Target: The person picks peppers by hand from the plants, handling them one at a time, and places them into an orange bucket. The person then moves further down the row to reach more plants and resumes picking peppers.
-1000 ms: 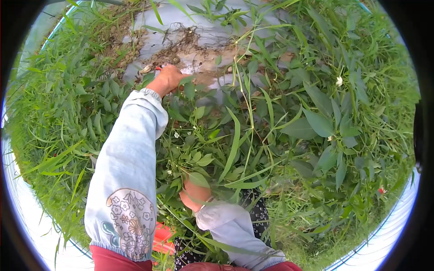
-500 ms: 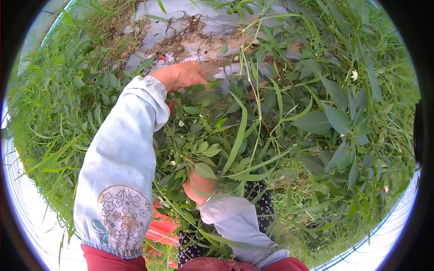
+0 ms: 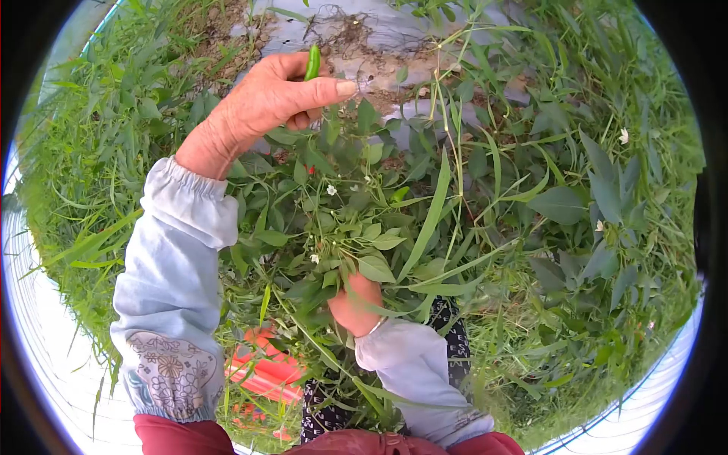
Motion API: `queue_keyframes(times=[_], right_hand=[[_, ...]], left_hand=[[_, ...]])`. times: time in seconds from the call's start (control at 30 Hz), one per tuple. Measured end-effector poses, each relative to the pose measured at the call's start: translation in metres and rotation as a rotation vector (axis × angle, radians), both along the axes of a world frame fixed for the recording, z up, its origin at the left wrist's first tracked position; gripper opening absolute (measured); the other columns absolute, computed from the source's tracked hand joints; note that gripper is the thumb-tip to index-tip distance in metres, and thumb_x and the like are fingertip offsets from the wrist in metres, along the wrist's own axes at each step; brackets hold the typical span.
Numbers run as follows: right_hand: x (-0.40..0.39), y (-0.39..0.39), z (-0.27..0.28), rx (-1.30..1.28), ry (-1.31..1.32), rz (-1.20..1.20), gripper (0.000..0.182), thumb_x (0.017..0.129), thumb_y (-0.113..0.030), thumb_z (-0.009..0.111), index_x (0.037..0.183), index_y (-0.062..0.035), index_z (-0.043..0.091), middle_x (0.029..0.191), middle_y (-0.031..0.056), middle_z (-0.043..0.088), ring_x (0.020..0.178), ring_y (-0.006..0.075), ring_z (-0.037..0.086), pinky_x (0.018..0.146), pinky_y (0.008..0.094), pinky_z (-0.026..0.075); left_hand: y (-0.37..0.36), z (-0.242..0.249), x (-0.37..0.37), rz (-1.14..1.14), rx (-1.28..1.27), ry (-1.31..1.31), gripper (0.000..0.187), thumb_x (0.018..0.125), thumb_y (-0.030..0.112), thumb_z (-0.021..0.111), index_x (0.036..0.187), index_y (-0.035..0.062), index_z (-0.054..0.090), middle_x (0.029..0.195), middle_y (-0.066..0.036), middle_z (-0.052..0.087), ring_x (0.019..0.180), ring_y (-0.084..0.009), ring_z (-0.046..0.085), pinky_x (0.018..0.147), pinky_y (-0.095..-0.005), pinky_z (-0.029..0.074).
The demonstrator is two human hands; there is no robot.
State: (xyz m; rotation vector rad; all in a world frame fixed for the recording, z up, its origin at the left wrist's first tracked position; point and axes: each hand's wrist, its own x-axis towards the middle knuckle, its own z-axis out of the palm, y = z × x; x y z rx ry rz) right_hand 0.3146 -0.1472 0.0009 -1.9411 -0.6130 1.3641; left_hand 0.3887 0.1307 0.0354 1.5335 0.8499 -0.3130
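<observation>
A green pepper (image 3: 312,64) stands up from between the fingers of my left hand (image 3: 277,98), which is closed on it above the plants at the upper left. Low in the middle, my right hand (image 3: 357,305) reaches into a leafy plant (image 3: 360,227); leaves hide its fingers, so its grip does not show. White flowers (image 3: 331,189) and a small red pepper (image 3: 311,170) show among the leaves between my hands.
Grey plastic sheeting (image 3: 387,34) with soil on it lies at the top. A red container (image 3: 265,371) sits in the grass at the lower left, beside my patterned trouser legs (image 3: 322,413). Long grass blades (image 3: 434,216) cross the plants.
My left hand has come up and back from the leaves, and the green pepper now shows in it. My right hand stays low in the plant, slightly further right in view.
</observation>
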Motion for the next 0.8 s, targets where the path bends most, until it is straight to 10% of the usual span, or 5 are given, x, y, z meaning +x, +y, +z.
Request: queue_keyframes(times=[0.2, 0.33, 0.53, 0.67, 0.8], right_hand=[[-0.001, 0.0, 0.004, -0.073, -0.056, -0.059, 0.043, 0.072, -0.009, 0.063, 0.115, -0.0111, 0.058, 0.099, 0.017, 0.06, 0.089, 0.0379, 0.056, 0.078, 0.0421, 0.045], [0.005, -0.001, 0.002, 0.012, 0.023, -0.06, 0.041, 0.069, -0.015, 0.065, 0.109, -0.0091, 0.056, 0.097, 0.0169, 0.059, 0.09, 0.0387, 0.055, 0.075, 0.0456, 0.046], [0.006, 0.006, 0.008, 0.041, -0.052, -0.087, 0.038, 0.07, -0.015, 0.065, 0.106, -0.0084, 0.057, 0.096, 0.0167, 0.06, 0.087, 0.039, 0.056, 0.073, 0.0453, 0.046], [0.007, 0.007, 0.012, 0.013, -0.065, -0.054, 0.045, 0.07, -0.012, 0.066, 0.113, -0.0103, 0.056, 0.096, 0.0161, 0.061, 0.086, 0.0381, 0.057, 0.073, 0.0429, 0.047], [0.005, 0.008, 0.007, 0.027, -0.087, -0.039, 0.044, 0.069, -0.014, 0.065, 0.111, -0.0074, 0.054, 0.095, 0.0176, 0.06, 0.085, 0.0388, 0.057, 0.07, 0.045, 0.048]], left_hand=[[0.001, -0.017, -0.064, -0.498, 0.449, 0.306, 0.024, 0.074, 0.021, 0.059, 0.087, 0.0005, 0.063, 0.072, -0.012, 0.063, 0.068, -0.0214, 0.06, 0.068, -0.0338, 0.048], [0.005, -0.021, -0.101, -0.133, 0.361, 0.418, 0.022, 0.074, 0.019, 0.058, 0.088, 0.0027, 0.064, 0.076, -0.015, 0.064, 0.075, -0.0275, 0.062, 0.072, -0.0365, 0.047], [0.003, -0.03, -0.108, -0.542, 0.53, 0.579, 0.026, 0.075, 0.021, 0.059, 0.09, 0.0013, 0.065, 0.074, -0.015, 0.064, 0.073, -0.0267, 0.063, 0.069, -0.0371, 0.047], [-0.004, -0.043, -0.117, -0.181, -0.063, 0.731, 0.037, 0.077, 0.031, 0.062, 0.091, -0.0033, 0.063, 0.084, -0.018, 0.065, 0.084, -0.0302, 0.063, 0.075, -0.0386, 0.047], [-0.017, -0.046, -0.106, -0.606, 0.341, 0.712, 0.042, 0.076, 0.035, 0.065, 0.094, -0.0026, 0.062, 0.095, -0.018, 0.064, 0.092, -0.0318, 0.061, 0.081, -0.0382, 0.047]])
